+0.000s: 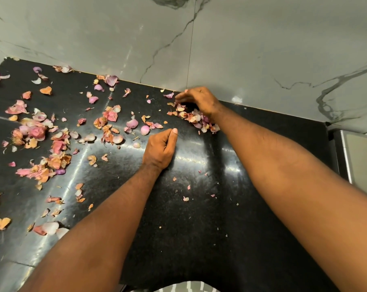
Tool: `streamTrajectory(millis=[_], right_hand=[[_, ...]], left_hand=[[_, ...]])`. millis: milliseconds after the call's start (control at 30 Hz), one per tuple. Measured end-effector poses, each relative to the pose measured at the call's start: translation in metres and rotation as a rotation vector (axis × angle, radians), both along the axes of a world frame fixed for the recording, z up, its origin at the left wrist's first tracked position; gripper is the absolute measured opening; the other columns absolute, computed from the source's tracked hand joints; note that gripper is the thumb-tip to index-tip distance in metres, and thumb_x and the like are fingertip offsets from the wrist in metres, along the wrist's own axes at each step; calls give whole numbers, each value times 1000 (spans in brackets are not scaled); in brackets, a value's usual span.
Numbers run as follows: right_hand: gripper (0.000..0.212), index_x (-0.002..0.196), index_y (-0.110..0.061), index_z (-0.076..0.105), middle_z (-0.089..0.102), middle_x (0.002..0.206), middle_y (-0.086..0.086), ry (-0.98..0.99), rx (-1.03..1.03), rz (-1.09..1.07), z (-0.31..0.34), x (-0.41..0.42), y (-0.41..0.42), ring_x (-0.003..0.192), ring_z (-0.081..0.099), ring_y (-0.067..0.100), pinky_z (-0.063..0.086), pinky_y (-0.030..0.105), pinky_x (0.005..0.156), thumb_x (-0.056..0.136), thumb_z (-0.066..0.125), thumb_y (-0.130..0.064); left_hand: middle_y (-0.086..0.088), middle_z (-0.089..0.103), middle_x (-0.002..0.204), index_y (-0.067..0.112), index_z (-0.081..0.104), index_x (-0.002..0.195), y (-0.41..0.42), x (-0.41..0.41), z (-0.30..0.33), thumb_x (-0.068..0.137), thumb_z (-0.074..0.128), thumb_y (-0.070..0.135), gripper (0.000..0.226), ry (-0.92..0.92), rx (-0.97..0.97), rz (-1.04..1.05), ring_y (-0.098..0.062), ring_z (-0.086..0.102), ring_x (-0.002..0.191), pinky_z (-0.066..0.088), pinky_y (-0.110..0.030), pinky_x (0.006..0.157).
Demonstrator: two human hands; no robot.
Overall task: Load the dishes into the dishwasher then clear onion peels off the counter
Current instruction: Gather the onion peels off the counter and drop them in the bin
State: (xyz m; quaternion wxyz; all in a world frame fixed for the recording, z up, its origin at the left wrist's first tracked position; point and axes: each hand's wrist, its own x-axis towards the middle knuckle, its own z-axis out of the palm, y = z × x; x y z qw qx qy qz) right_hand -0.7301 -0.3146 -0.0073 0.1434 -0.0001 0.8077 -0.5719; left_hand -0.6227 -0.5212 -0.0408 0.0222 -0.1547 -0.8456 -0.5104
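Observation:
Pink and orange onion peels [52, 140] lie scattered over the left and middle of the black stone counter [199, 218]. My right hand [199, 100] rests by the back wall with its fingers curved over a small heap of peels [196, 119], raking them rather than gripping. My left hand [160, 149] lies on the counter near the middle, fingers curled loosely with the thumb out, and nothing shows in it. A few peels [144, 129] sit just ahead of its knuckles.
A grey marble-patterned wall [220, 49] rises right behind the counter. At the right edge stands a grey metal appliance or bin [359, 157]. Tiny peel crumbs [186, 198] dot the near counter. The counter's front edge is close to my body.

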Motion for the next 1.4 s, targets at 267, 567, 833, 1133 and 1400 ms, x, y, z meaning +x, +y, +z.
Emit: streamTrajectory(millis=[267, 567, 833, 1133, 1400], right_hand=[[39, 141, -21, 63, 53, 155, 0, 69, 230, 170, 3, -22, -28, 143, 47, 14, 31, 35, 122, 109, 46, -34], [46, 91, -6, 80, 80, 90, 7, 165, 13, -150, 8, -13, -33, 87, 77, 22, 61, 46, 90, 109, 49, -35], [52, 104, 7, 72, 77, 98, 19, -65, -168, -151, 13, -19, -45, 90, 77, 27, 62, 38, 87, 113, 40, -32], [46, 107, 3, 74, 77, 110, 18, -55, -236, -149, 4, -18, -59, 109, 74, 28, 55, 43, 106, 113, 41, -28], [47, 104, -4, 77, 78, 109, 14, -28, -122, -79, 5, -23, -75, 106, 74, 25, 55, 41, 103, 113, 40, -33]], left_hand=[[6, 33, 57, 19, 36, 66, -1, 0, 2, 109, 45, 30, 45, 4, 10, -4, -10, 32, 53, 30, -39, 50], [3, 34, 57, 15, 38, 65, -3, 1, 5, 109, 46, 26, 46, -19, 38, 8, -9, 32, 54, 30, -38, 51], [0, 33, 59, 9, 37, 65, -6, 0, 5, 109, 46, 27, 48, -96, 123, 42, -9, 33, 57, 32, -35, 55], [-10, 31, 54, -2, 37, 64, -16, 3, 6, 110, 42, 24, 53, -287, 434, 65, -15, 29, 45, 31, -27, 44], [-1, 30, 54, 11, 38, 62, -38, 27, 2, 107, 42, 25, 47, -364, 605, 103, -17, 22, 48, 19, -27, 47]])
